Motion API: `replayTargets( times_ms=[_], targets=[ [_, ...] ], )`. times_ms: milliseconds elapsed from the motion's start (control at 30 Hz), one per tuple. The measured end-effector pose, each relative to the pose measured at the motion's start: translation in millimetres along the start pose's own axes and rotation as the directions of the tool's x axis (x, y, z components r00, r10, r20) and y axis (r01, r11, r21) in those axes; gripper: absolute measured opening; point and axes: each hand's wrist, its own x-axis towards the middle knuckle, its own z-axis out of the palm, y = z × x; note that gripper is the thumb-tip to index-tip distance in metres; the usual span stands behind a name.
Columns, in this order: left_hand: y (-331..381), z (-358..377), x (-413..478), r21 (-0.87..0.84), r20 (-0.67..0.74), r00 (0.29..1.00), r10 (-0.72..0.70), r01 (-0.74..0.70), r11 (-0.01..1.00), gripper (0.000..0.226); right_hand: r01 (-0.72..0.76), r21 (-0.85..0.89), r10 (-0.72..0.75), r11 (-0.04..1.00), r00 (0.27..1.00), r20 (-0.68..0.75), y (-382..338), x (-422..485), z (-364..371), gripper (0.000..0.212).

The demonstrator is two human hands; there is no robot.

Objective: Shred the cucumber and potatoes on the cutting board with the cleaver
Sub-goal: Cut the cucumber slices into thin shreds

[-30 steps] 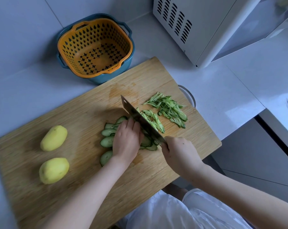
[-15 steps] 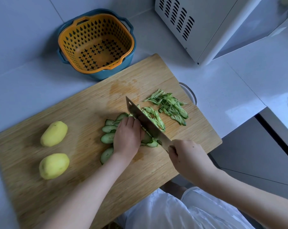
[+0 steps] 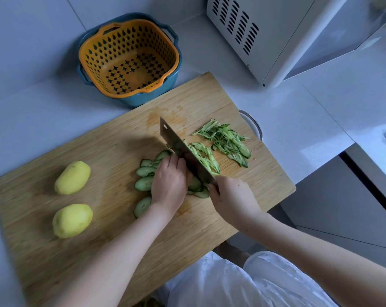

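Note:
A wooden cutting board fills the middle of the counter. Fanned cucumber slices lie at its centre, and my left hand presses down on them with curled fingertips against the blade. My right hand grips the handle of the cleaver, whose blade slants through the slices. Right of the blade lie cucumber shreds in two heaps. Two peeled yellow potatoes sit on the board's left: one potato farther back, the other potato nearer me.
An orange colander inside a blue basin stands behind the board. A white appliance is at the back right. A glass rim peeks out from under the board's right edge. The counter drops off at the right.
The cleaver has moved a little along the slices while chopping, and the blade now stands slightly higher. My left hand stays on the slices. The view has shifted a little.

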Motion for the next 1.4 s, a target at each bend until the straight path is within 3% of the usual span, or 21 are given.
replayTargets(
  times_ms=[133, 233, 400, 633, 900, 1100, 1400],
  targets=[
    [0.5, -0.5, 0.5, 0.007, -0.002, 1.0, 0.009, -0.009, 1.0, 0.011, -0.009, 0.06, 0.013, 0.998, 0.998, -0.067, 4.6, -3.6, -10.6, 0.037],
    [-1.1, -3.4, 0.6, -0.056, -0.067, 0.998, 0.019, -0.023, 0.998, 0.022, -0.014, 0.043, 0.018, 0.999, 0.996, -0.085, 9.8, -21.2, -18.7, 0.037],
    [-14.1, -11.0, -12.9, 0.038, -0.032, 0.99, 0.14, -0.138, 0.99, 0.026, -0.027, -0.023, 0.026, 0.999, 1.0, -0.015, 12.5, -40.7, -16.0, 0.031],
    [-20.7, -2.7, -15.3, 0.004, -0.043, 0.972, 0.233, -0.233, 0.973, 0.018, -0.039, -0.116, 0.045, 0.992, 0.998, 0.043, 6.6, -44.6, -11.0, 0.038],
    [-21.6, -0.9, -13.9, 0.025, -0.022, 0.97, 0.24, -0.24, 0.97, 0.016, -0.057, -0.116, 0.063, 0.992, 0.997, 0.05, 3.0, -30.8, -4.8, 0.023],
    [-19.9, -2.6, -13.9, 0.049, 0.012, 0.975, 0.223, -0.224, 0.973, 0.019, 0.017, -0.055, -0.015, 0.998, 0.999, 0.036, 5.4, -6.7, -2.9, 0.038],
    [-20.5, -3.4, -14.5, 0.037, 0.035, 0.974, 0.222, -0.224, 0.974, 0.02, 0.016, -0.084, -0.013, 0.996, 0.999, 0.035, 0.6, -10.7, 3.7, 0.019]
  ],
)
